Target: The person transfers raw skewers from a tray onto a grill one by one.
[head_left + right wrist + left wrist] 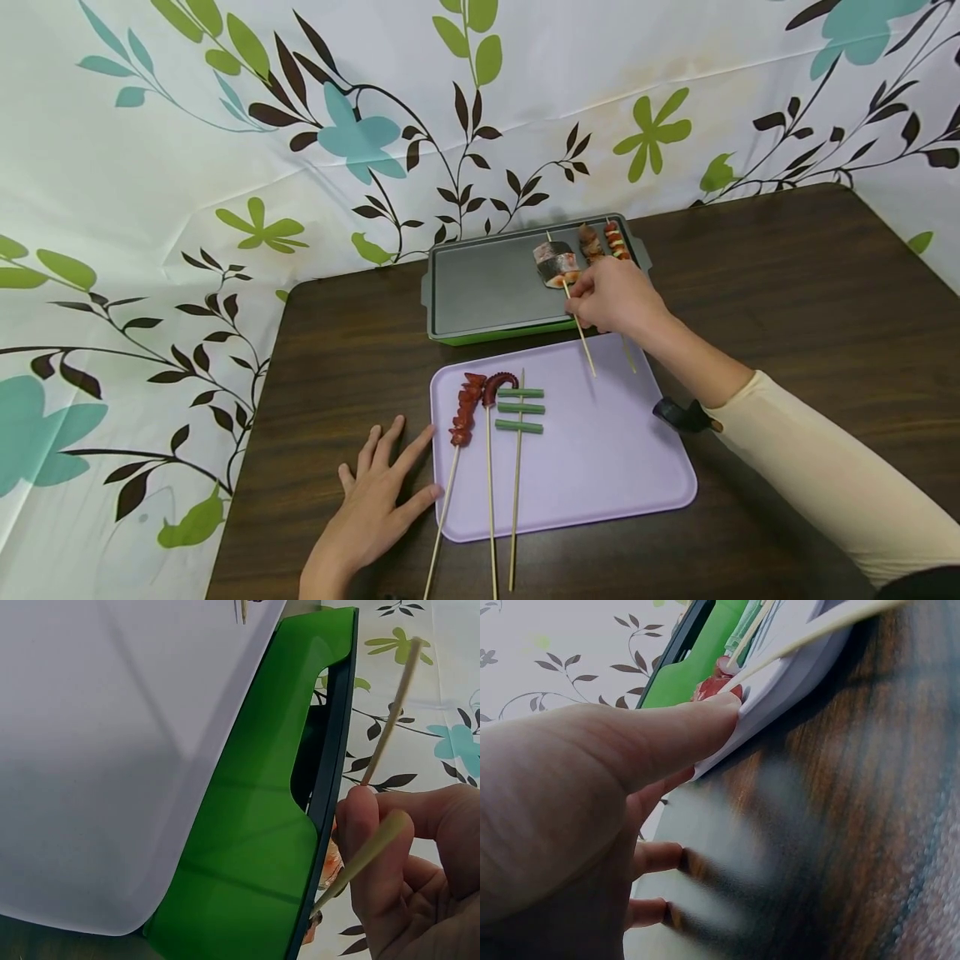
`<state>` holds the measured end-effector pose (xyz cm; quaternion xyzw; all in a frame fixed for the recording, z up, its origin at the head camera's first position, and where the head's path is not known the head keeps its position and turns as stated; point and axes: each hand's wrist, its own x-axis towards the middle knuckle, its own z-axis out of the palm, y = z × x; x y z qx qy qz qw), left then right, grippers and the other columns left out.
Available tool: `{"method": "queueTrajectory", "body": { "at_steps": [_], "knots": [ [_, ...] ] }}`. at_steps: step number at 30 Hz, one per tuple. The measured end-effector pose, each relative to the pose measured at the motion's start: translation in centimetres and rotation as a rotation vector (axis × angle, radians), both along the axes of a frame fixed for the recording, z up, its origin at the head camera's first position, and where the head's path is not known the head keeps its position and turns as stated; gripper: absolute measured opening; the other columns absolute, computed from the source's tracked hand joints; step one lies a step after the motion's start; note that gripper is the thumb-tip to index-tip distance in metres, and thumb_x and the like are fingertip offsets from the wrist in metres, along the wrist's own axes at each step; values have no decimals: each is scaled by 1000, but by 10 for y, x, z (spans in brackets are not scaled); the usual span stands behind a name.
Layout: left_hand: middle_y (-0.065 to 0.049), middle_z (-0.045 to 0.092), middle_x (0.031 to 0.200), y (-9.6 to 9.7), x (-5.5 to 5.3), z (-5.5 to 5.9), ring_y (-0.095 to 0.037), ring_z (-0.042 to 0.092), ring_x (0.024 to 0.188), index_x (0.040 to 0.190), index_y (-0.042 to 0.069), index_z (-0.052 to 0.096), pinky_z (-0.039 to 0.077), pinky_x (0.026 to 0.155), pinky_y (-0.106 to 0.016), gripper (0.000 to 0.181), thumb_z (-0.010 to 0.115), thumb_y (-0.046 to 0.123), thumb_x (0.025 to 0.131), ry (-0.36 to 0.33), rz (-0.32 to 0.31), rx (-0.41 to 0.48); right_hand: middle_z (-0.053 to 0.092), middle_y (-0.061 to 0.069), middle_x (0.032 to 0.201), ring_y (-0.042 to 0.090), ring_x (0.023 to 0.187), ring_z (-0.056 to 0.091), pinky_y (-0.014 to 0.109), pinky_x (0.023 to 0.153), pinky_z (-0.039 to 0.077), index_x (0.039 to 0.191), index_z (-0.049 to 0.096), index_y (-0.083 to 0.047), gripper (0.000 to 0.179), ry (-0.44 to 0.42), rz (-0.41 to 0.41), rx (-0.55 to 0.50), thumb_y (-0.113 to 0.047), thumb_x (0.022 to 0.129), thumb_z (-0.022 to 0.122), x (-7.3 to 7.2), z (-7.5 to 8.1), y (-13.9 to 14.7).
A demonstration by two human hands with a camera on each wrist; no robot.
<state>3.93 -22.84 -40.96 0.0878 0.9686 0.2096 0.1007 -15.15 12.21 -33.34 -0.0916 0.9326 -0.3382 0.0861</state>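
Note:
My right hand pinches the wooden stick of a fish skewer between thumb and fingers. The fish, with grey skin and pale flesh, is over the grill plate; whether it touches the plate I cannot tell. In the right wrist view, the stick juts out from the fingertips. A brown meat skewer and a red-and-green skewer lie at the plate's right end, partly behind this hand. My left hand rests with spread fingers at the left edge of the lilac tray.
Three skewers lie on the tray's left side: one with red pieces, one with an octopus tentacle, one with green sticks. Their handles overhang its front edge. The grill's green base stands just behind the tray. Patterned cloth hangs behind the table.

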Motion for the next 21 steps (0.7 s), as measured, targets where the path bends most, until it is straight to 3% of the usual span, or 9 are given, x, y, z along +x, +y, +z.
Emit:
{"method": "queueTrajectory", "body": {
  "at_steps": [13, 21],
  "knots": [
    [-13, 18, 161, 0, 0, 1, -48, 9, 144, 152, 42, 32, 7, 88, -88, 68, 58, 59, 91, 3, 1, 0, 65, -4, 57, 20, 60, 61, 36, 53, 46, 83, 78, -10, 15, 37, -14, 84, -21, 88, 70, -2, 2, -1],
    [-14, 18, 161, 0, 1, 2, -48, 9, 144, 152, 42, 32, 7, 88, -88, 68, 59, 57, 91, 15, -7, 6, 65, -4, 57, 18, 56, 60, 35, 51, 46, 85, 78, -8, 15, 47, -1, 75, -21, 89, 70, 1, 3, 1]
  ]
}}
